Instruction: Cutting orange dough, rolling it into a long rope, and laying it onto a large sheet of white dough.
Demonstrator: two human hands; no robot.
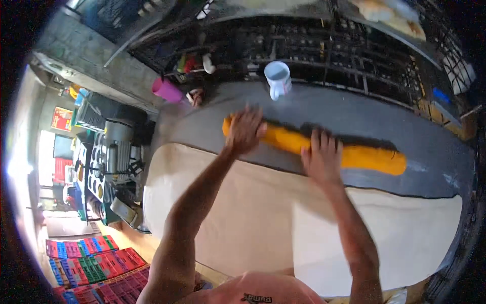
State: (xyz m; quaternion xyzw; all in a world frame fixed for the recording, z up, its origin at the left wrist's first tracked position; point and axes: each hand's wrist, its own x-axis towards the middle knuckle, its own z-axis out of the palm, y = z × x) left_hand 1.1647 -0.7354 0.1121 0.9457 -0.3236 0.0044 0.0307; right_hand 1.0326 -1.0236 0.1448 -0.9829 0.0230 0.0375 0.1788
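Note:
A long, thick orange roll [374,158], perhaps dough, lies across the grey tabletop beyond a wide pale sheet [243,202] that looks like dough. Near the roll's left end, my left hand [245,130] rests on top with its fingers stretched forward. Farther right, about the middle of the roll, my right hand [324,157] lies over it, fingers extended. Both hands are slightly blurred, and neither is wrapped round the roll. The sheet spreads under my forearms, its right part brighter than its left.
A white mug [278,80] stands at the table's back, with a pink cup [167,90] to its left. Dark racks [349,55] rise behind the grey table [202,121]. Coloured plastic crates [96,268] sit on the left, below several trays and equipment.

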